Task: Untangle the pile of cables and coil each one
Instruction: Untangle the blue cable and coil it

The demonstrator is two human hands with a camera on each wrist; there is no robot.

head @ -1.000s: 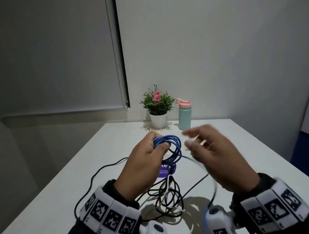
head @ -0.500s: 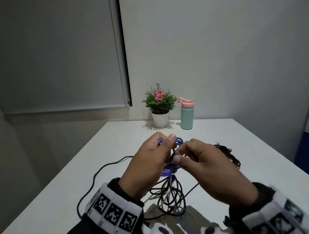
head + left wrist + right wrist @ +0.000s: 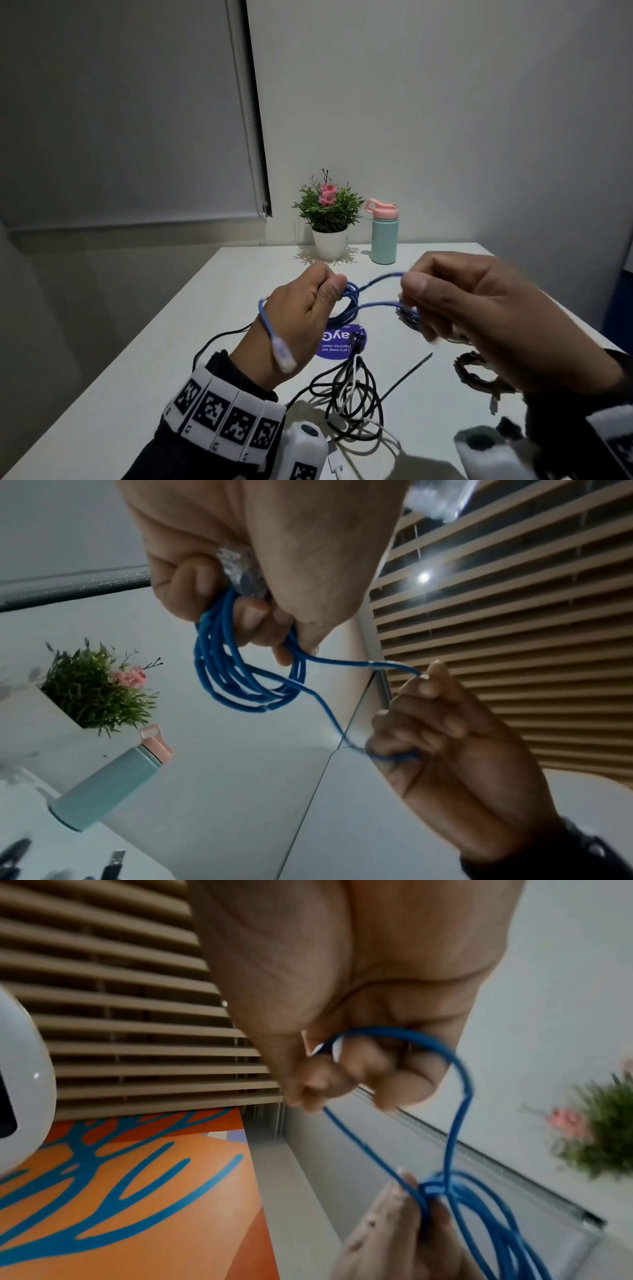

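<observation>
Half a second ago both hands met at the blue cable; now the right hand has drawn away to the right, pulling a loop of the cable out from the coil that the left hand grips. The cable's clear plug now lies across the back of the left hand (it did not show there before). The right hand is blurred.

Both hands raised, fingers curled.
</observation>
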